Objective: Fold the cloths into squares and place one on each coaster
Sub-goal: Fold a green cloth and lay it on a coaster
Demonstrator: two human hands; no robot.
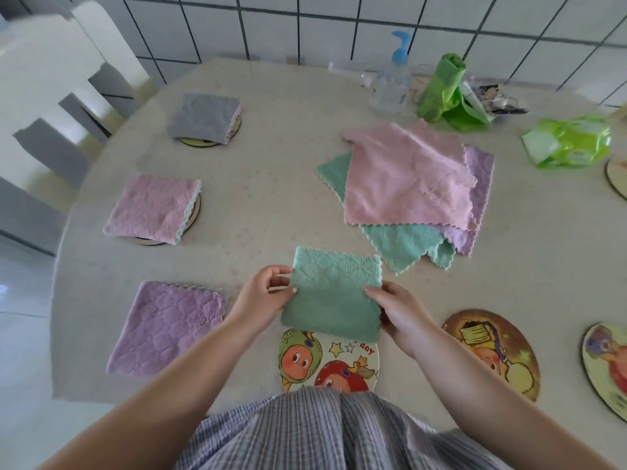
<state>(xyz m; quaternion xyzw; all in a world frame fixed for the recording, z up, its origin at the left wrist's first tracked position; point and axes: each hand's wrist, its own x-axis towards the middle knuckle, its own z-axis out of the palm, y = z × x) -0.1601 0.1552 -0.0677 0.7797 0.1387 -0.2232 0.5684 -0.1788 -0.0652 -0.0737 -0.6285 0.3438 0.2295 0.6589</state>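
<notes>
Head cam: folded green cloth [330,293] pinched by left hand [261,295] and right hand [402,312], cartoon coaster [329,362] just below, toward body.

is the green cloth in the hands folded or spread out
Folded. The green cloth is a small square, held at its sides by the left hand and right hand, far smaller than the pink cloth lying spread.

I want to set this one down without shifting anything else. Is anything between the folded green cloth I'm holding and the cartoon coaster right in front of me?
Nothing visible is. The folded green quilted cloth, held by the left hand and right hand, hangs just above the round cartoon-printed coaster, whose visible face is bare.
</notes>
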